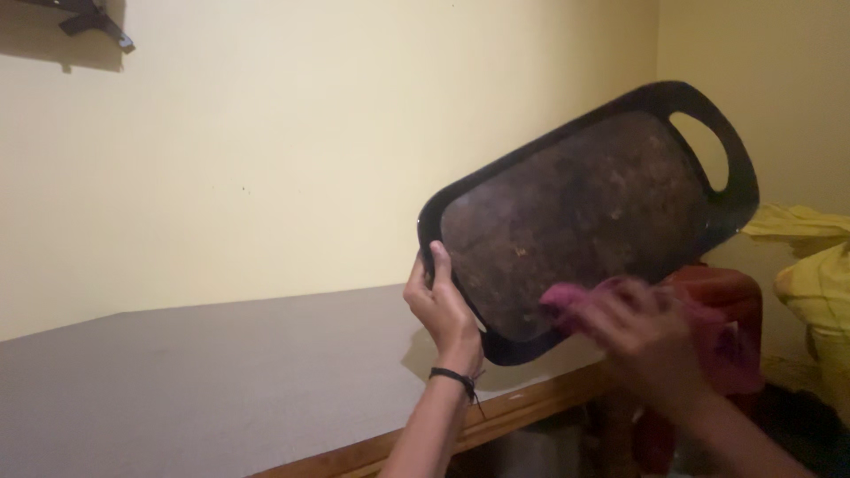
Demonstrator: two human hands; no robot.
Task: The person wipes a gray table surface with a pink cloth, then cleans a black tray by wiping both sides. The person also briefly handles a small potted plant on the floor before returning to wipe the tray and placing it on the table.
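Observation:
My left hand (441, 308) grips the lower left rim of a dark oval tray (584, 208), held up tilted in front of the wall. The tray has a cut-out handle at its upper right and a brownish, stained inner face. My right hand (642, 332), blurred by motion, presses a pink cloth (567, 299) against the tray's lower edge. A thin black band circles my left wrist.
A grey-topped table (204, 381) with a wooden front edge runs below the tray. Yellow walls stand behind. A red container (730, 296) sits behind my right hand, yellow bags (810, 265) lie at the far right, and a dark bracket (93, 19) hangs top left.

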